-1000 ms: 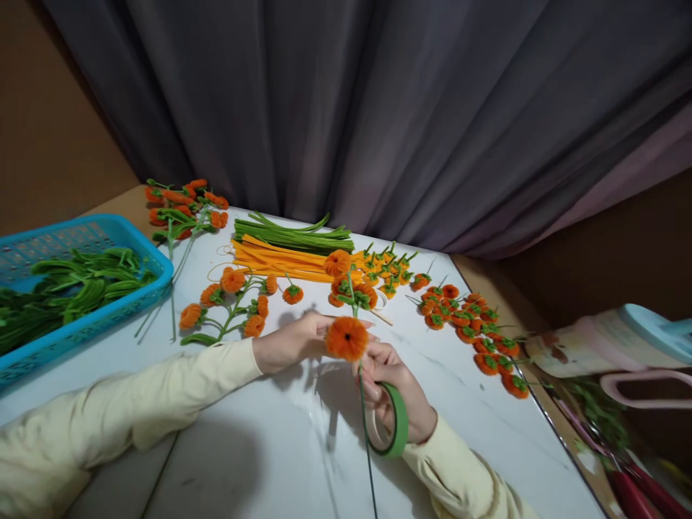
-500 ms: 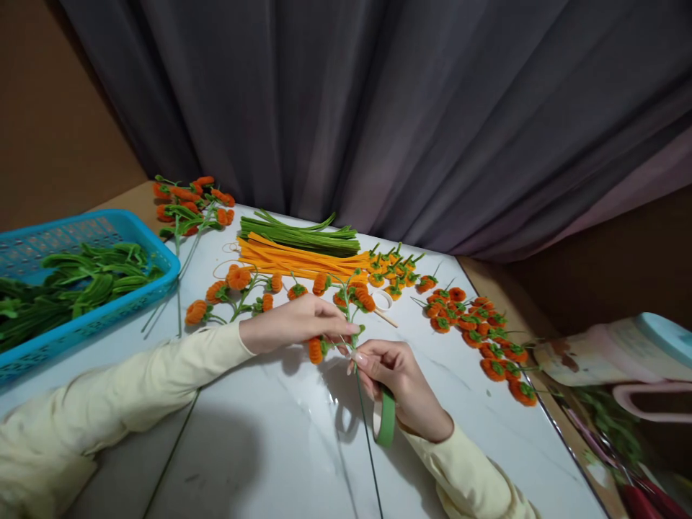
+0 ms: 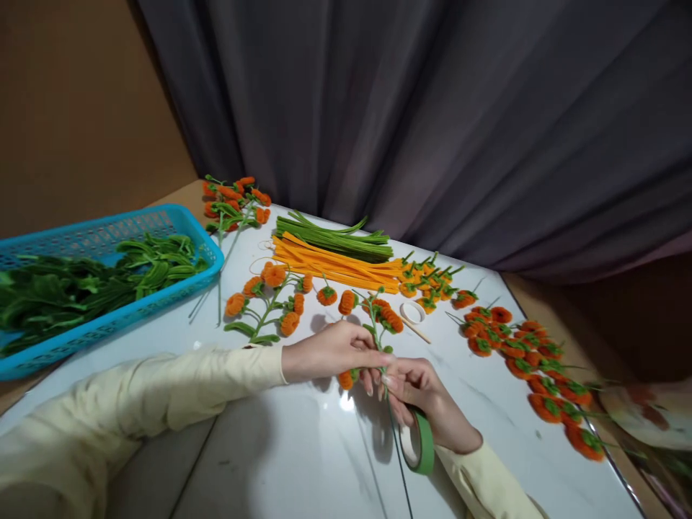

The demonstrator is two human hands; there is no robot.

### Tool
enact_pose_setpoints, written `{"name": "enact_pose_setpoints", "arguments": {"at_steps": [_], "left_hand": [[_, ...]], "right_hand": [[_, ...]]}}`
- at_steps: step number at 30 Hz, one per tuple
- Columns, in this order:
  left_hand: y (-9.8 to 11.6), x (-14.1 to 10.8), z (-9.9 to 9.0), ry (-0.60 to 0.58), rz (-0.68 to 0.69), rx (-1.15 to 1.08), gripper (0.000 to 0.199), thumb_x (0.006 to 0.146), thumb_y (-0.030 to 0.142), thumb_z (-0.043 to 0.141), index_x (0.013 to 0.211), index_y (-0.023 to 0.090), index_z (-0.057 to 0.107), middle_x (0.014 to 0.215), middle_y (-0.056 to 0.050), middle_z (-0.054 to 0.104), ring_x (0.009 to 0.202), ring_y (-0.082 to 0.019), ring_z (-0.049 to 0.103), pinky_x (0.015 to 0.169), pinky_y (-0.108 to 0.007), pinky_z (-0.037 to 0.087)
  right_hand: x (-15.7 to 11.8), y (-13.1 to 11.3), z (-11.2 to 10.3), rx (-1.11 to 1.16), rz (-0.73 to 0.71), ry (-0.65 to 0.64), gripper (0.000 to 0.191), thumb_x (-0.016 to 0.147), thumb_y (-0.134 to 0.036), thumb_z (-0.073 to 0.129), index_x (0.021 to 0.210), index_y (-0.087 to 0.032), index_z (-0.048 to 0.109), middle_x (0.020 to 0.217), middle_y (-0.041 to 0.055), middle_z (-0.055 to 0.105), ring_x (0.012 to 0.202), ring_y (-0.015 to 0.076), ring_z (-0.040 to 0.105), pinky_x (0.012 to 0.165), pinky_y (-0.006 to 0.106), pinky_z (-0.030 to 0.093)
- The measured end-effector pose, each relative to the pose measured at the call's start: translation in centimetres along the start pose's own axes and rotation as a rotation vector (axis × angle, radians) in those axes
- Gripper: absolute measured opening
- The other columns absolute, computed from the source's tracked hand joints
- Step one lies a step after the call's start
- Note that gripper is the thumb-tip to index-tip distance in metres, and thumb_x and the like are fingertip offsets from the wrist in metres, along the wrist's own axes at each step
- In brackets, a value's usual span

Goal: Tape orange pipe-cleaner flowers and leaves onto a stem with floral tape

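Observation:
My left hand (image 3: 340, 352) is closed on the green flower stem (image 3: 391, 411), its thumb and fingers pinching near a small green bud. Pressed against the same stem just below, my right hand (image 3: 427, 396) pinches it, and a roll of green tape (image 3: 425, 443) hangs under its palm. Orange fuzzy flowers (image 3: 390, 316) branch from the stem's upper part, and another orange bloom (image 3: 344, 380) shows under my left hand. To the left lies a flower spray (image 3: 264, 310) with several orange heads and green leaves.
A blue basket (image 3: 215, 263) of green leaves stands left. Green strips (image 3: 335, 238), orange strips (image 3: 335, 265) and a white ring (image 3: 413, 311) lie behind my hands. Loose orange flowers (image 3: 519, 346) spread along the right; finished-looking sprays (image 3: 232, 202) lie back left. A dark curtain (image 3: 378, 108) hangs behind.
The view has shifted, so the table's things appear farther right and the cup at the right is mostly out of frame. Both hands still pinch the stem, close together.

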State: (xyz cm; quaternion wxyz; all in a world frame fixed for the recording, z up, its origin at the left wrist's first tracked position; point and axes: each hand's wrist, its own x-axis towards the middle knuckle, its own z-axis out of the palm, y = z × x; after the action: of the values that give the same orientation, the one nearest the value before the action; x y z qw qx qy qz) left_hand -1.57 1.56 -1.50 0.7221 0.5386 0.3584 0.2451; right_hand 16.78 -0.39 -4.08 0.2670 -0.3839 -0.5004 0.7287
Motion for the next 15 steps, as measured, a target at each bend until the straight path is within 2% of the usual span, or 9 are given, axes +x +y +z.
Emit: {"name": "enact_pose_setpoints", "arguments": {"at_steps": [3,8,15], "left_hand": [[-0.8,-0.1,-0.5,-0.052,-0.002,-0.072,0.038,0.064,0.048,0.069,0.066,0.015,0.049,0.056,0.001,0.061,0.048,-0.011,0.057,0.05,-0.023,0.041],[-2.3,0.2,-1.1,-0.04,-0.009,-0.183,0.037,0.061,0.044,0.073,0.065,0.013,0.052,0.053,0.002,0.06,0.046,-0.01,0.056,0.052,-0.023,0.043],[-3.6,0.8,-1.5,-0.056,-0.012,-0.242,0.031,0.061,0.035,0.076,0.066,0.011,0.058,0.056,-0.001,0.063,0.045,-0.01,0.057,0.049,-0.022,0.044]], "right_hand": [[0.5,1.0,0.6,0.091,0.029,0.01,0.033,0.075,-0.041,0.067,0.064,-0.01,0.06,0.041,-0.0007,0.052,0.03,0.0032,0.029,0.031,0.016,0.017],[0.7,1.8,1.1,0.142,0.034,0.023,0.035,0.076,-0.041,0.068,0.064,-0.01,0.06,0.039,-0.0037,0.046,0.031,0.0014,0.025,0.033,0.015,0.015],[1.0,2.2,0.6,0.166,0.101,-0.031,0.031,0.075,-0.037,0.07,0.07,-0.008,0.062,0.044,-0.0002,0.052,0.034,0.0025,0.033,0.033,0.015,0.019]]}}
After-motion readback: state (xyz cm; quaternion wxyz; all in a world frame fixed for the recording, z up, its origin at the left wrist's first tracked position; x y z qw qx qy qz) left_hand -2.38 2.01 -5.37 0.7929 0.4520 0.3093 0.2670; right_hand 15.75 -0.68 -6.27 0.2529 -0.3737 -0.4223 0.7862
